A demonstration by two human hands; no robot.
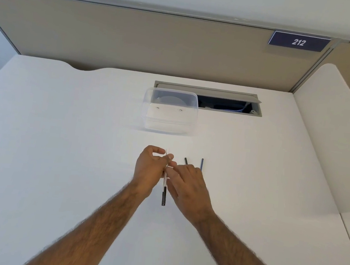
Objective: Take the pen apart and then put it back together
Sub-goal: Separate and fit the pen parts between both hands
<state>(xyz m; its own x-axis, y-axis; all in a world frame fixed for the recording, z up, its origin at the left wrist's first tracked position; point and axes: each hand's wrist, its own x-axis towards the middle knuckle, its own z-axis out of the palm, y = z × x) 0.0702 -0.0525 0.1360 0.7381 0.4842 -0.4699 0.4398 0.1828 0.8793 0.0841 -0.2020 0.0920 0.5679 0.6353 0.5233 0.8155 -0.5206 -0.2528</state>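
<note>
A clear pen barrel with a black grip end [164,193] stands roughly upright between my two hands above the white desk. My left hand [148,168] pinches the barrel near its upper end. My right hand [187,183] is against the barrel's middle, with its fingertips touching it. Behind my right hand two loose pen parts lie on the desk: a short black piece [186,161] and a thin blue rod [201,164]. Their near ends are hidden by my right hand.
A clear plastic box [169,110] stands upside down at the middle back of the desk [58,140]. Behind it is an open cable hatch [228,104]. A beige partition with a "212" sign [298,41] closes the back. A white divider [328,129] stands at the right.
</note>
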